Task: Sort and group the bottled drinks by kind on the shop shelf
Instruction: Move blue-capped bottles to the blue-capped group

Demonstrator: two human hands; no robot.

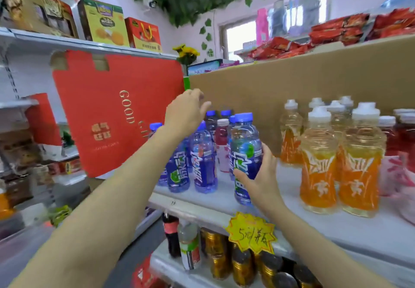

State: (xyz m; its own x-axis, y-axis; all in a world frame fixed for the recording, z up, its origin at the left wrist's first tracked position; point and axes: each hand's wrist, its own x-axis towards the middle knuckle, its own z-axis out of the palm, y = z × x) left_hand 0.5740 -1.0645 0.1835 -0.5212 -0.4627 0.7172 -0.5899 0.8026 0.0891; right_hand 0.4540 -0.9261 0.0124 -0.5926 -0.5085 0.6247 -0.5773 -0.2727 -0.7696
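Observation:
My right hand (262, 175) grips a blue-capped bottle with a blue label (246, 151) near the front of the white shelf (325, 225). Behind it and to its left stand several more blue bottles (204, 164), with one red-pink bottle with a white cap (222, 144) among them. My left hand (186, 112) hovers over the back of that blue group with its fingers loosely bent and nothing in it. On the right of the shelf stands a group of orange drinks with white caps (318, 166), and red drinks (402, 135) stand at the far right.
A cardboard wall (303, 79) backs the shelf. A big red gift box (112, 112) leans at the left end. A yellow price tag (251, 232) hangs from the shelf's front edge. Below stand gold cans (242, 265) and other bottles.

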